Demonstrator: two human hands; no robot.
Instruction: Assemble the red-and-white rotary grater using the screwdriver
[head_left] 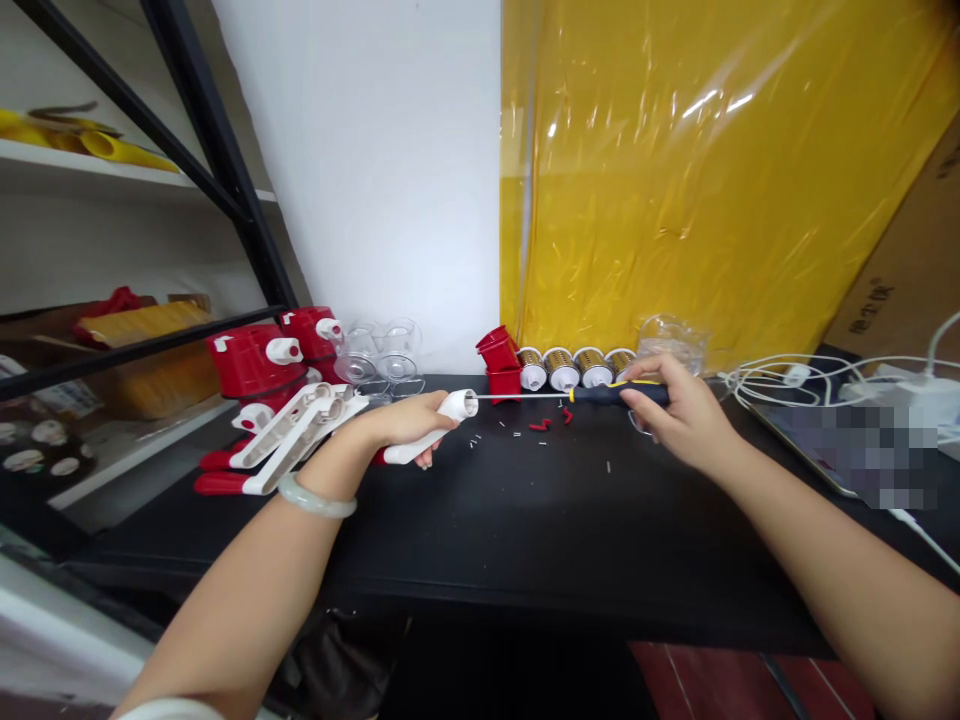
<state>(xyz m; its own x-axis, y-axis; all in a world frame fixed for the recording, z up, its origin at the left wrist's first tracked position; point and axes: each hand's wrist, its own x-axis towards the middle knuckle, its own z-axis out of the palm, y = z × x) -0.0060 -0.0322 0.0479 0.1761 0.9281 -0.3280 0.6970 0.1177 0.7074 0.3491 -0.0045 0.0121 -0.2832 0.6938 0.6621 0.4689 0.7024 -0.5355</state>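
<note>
My left hand (412,422) is wrapped round a white handle (433,432) with a round open end and a bit of red at its lower end. In my right hand (671,405) is a screwdriver (611,394) with a dark blue and yellow grip. Its long thin shaft lies level and points left; the tip reaches the handle's round opening, and whether it goes inside I cannot tell. Below the shaft, small red clips (540,426) and several tiny metal pins lie on the black table (570,530).
Red housings (251,362) and white handles with red grips (277,450) crowd the left. Behind stand clear cups (379,355), red hoppers (501,362) and several perforated metal drums with white ends (562,368). White cables (795,375) and a tablet (806,450) lie right.
</note>
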